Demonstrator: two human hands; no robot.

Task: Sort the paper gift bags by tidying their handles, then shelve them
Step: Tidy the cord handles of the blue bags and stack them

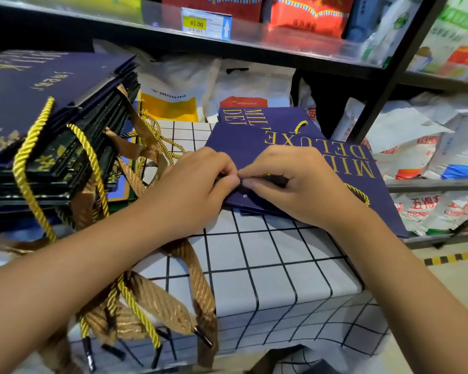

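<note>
Hands meet at the near top edge of the navy gift bag [289,157], which lies flat on the grid-pattern box [254,265], gold lettering upside-down to the viewer, its mouth edge towards the person. Long axis runs from near-left to far-right, tilted against the box grid.

Left hand [197,182] comes in from lower left, fingers curled, thumb and forefinger pinching at the bag's edge beside the eyelet hole [245,196]. Right hand [289,182] comes from lower right, also curled, pinching the same spot; fingertips of both hands touch or nearly so. What exactly sits in the pinch is hidden; likely the end of the gold rope handle [360,194], which loops out from under the right hand on the bag's right side.

Both hands equally near the work point. My read: handle still being tucked, shelving not yet begun.

A second navy bag [257,114] lies behind, partly under the first. Stack of dark bags [46,109] stands to the left, gold cords and brown ribbon handles [157,295] spilling loose over the box front. Shelf with price tag [206,22] above.
</note>
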